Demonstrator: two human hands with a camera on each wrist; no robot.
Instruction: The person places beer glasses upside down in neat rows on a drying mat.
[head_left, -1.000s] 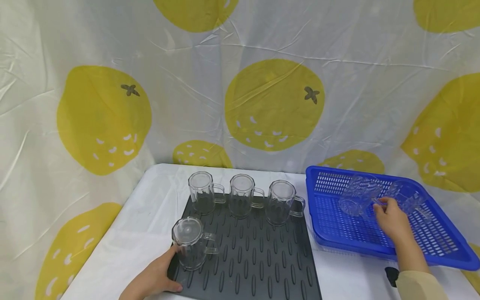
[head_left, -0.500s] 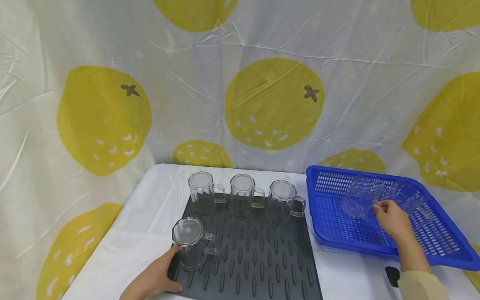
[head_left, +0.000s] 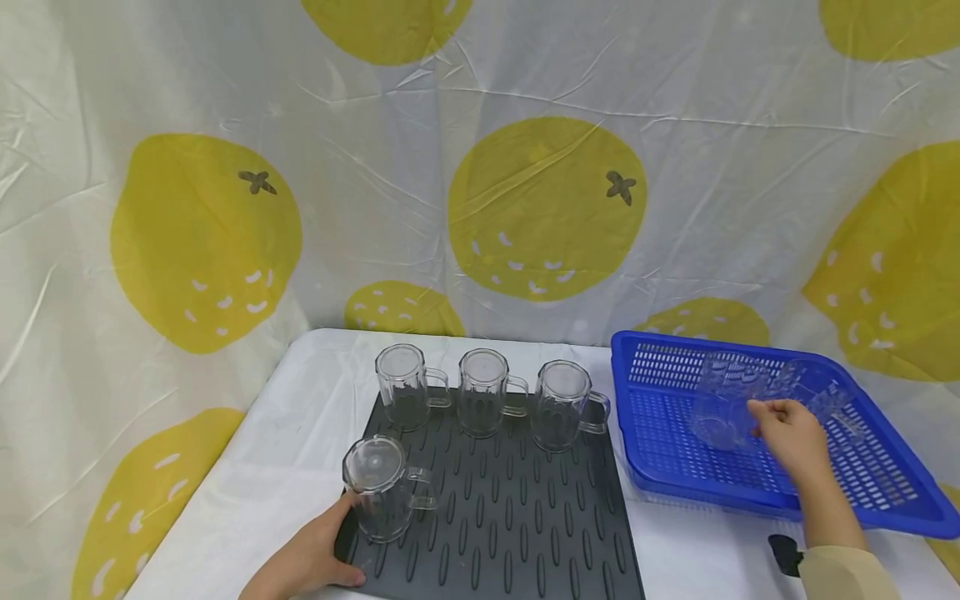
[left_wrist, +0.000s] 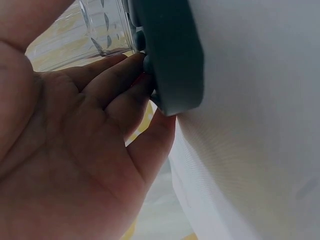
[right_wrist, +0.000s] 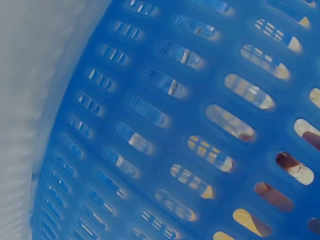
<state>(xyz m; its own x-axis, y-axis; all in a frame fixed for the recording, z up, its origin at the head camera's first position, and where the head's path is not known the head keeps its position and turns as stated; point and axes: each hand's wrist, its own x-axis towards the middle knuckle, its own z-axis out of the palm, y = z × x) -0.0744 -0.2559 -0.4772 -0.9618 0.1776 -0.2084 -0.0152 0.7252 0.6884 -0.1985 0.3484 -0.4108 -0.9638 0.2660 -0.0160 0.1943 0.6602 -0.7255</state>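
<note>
In the head view, my right hand [head_left: 793, 440] is inside the blue plastic basket [head_left: 667, 477], its thumb and fingertips pinching a clear glass mug [head_left: 716, 423] that lies on its side; the fingers cover the handle. Another glass mug [head_left: 828, 396] lies just beyond that hand. My left hand [head_left: 313, 546] rests against the left edge of a dark ribbed mat [head_left: 517, 517]. Its fingers [left_wrist: 120, 85] reach out fairly straight to the mat's side in the left wrist view, close to a glass mug [head_left: 384, 492] standing at the mat's front left.
Three more mugs stand along the mat's back edge: a left one [head_left: 405, 392], a middle one [head_left: 482, 396] and a right one [head_left: 561, 408]. A lemon-print curtain [head_left: 547, 208] hangs behind the white table [head_left: 247, 467]. Basket slots [right_wrist: 165, 82] fill the right wrist view.
The mug in the basket has shifted slightly right and toward the front with my right hand, whose wrist has turned a little. My left hand and the mugs on the mat stay put.
</note>
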